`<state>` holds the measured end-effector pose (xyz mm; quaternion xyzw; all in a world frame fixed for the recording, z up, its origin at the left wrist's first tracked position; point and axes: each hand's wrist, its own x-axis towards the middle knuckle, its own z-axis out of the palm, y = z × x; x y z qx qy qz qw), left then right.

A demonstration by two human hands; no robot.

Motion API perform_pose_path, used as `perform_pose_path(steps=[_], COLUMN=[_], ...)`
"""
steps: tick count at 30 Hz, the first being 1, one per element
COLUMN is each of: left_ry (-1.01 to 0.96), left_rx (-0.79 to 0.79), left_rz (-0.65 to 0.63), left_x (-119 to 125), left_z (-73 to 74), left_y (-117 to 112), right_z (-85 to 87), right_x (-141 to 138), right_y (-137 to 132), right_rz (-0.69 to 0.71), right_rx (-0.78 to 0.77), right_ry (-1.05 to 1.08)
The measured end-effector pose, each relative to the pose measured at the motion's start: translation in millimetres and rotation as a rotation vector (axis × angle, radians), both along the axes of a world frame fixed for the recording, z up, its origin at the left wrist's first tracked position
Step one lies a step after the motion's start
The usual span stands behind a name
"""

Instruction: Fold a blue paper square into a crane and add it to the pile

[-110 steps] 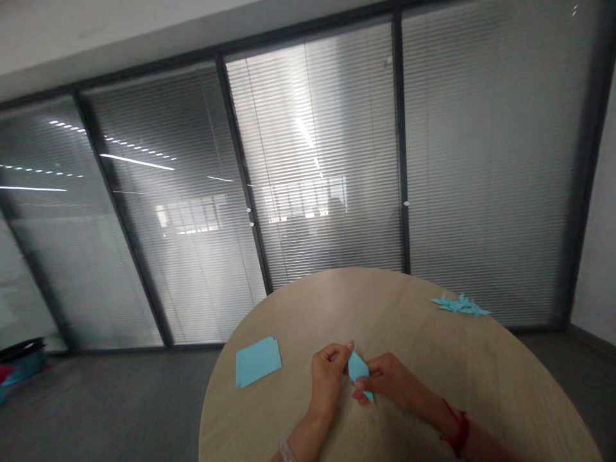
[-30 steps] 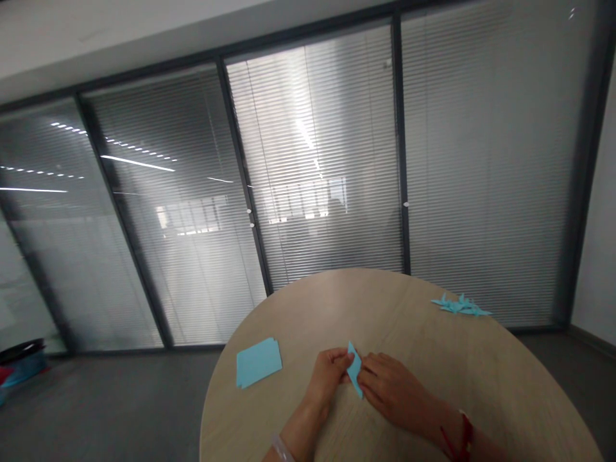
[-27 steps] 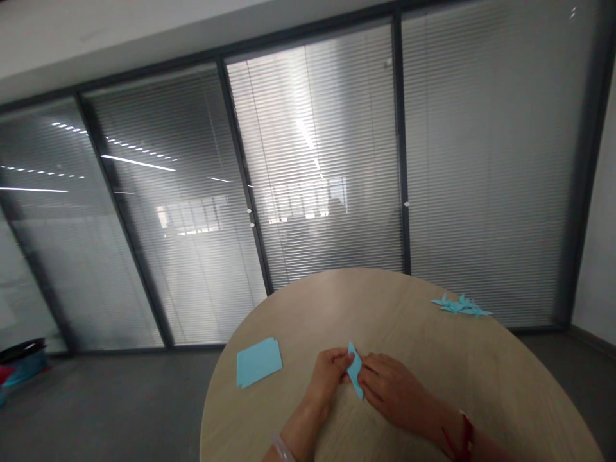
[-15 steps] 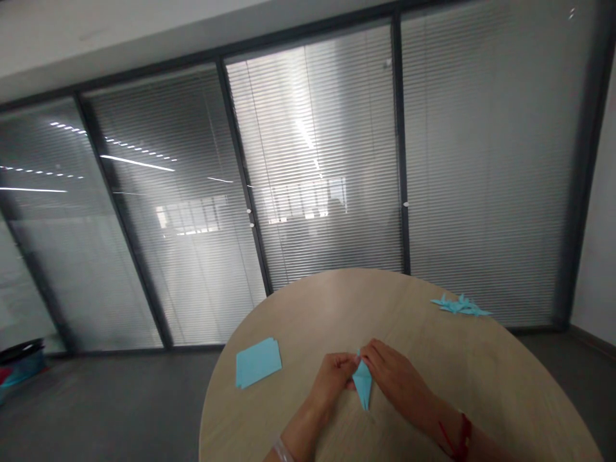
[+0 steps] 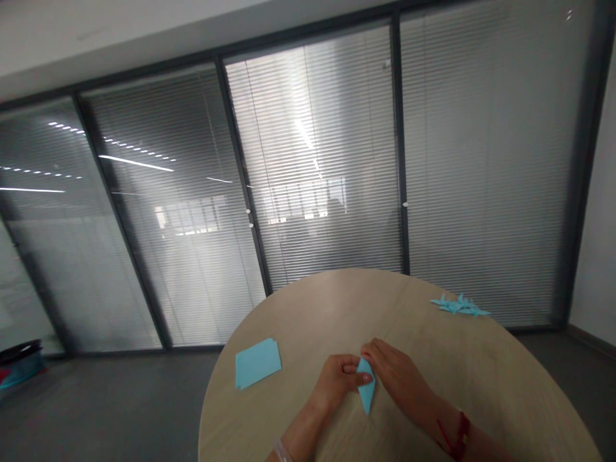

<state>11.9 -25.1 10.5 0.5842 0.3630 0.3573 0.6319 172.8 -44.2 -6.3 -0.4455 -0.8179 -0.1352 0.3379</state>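
Observation:
A narrow, diamond-shaped piece of folded light-blue paper [image 5: 367, 396] is held between my two hands above the near part of the round table, one point directed toward me. My left hand [image 5: 337, 380] grips it from the left, thumb lying across its middle. At its far end, my right hand [image 5: 385, 360] pinches the upper tip, fingers bent together over it. Part of the far tip is hidden by the right fingers.
On the wooden table [image 5: 327, 308], a stack of light-blue paper sheets [image 5: 258, 364] lies at the left. A cluster of folded light-blue paper pieces [image 5: 461, 305] rests near the far right edge. Glass panels with blinds [image 5: 317, 160] stand behind. A dark-rimmed bin [image 5: 22, 364] is at far left.
My left thumb has moved down from the top of the folded paper onto its middle. The paper's lower end now looks like a single point instead of split tips. My right hand stays at the top.

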Motion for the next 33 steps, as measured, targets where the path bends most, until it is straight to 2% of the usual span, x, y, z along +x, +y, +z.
perform_pose_path(steps=[4, 7, 14, 19, 25, 30, 33], left_ry=[0.017, 0.014, -0.118, -0.165, -0.136, -0.087, -0.046], left_rx=[-0.005, 0.003, 0.131, 0.208, 0.28, 0.282, 0.277], left_rz=[0.035, 0.047, 0.166, 0.194, 0.124, 0.162, 0.246], left_x=[1.4, 1.6, -1.9, -3.5, -1.1, -2.0, -3.7], left_z=[1.5, 1.6, 8.3, 10.7, 10.8, 11.3, 10.1], left_y=[-2.1, -2.3, 2.1, 3.7, 2.3, 2.5, 4.0], right_z=[1.9, 1.5, 7.1, 9.7, 4.7, 5.9, 7.1], right_x=[-1.5, -2.0, -4.0, -5.4, -1.4, 0.9, 1.0], right_y=[-1.8, -1.3, -1.1, 0.0, 6.8, 8.1, 7.7], right_rz=[-0.02, -0.013, 0.11, 0.227, 0.259, 0.222, 0.204], right_rx=[-0.013, -0.082, -0.462, -0.618, -0.685, -0.669, -0.657], right_ry=[0.004, 0.062, 0.624, 0.727, 0.812, 0.85, 0.862])
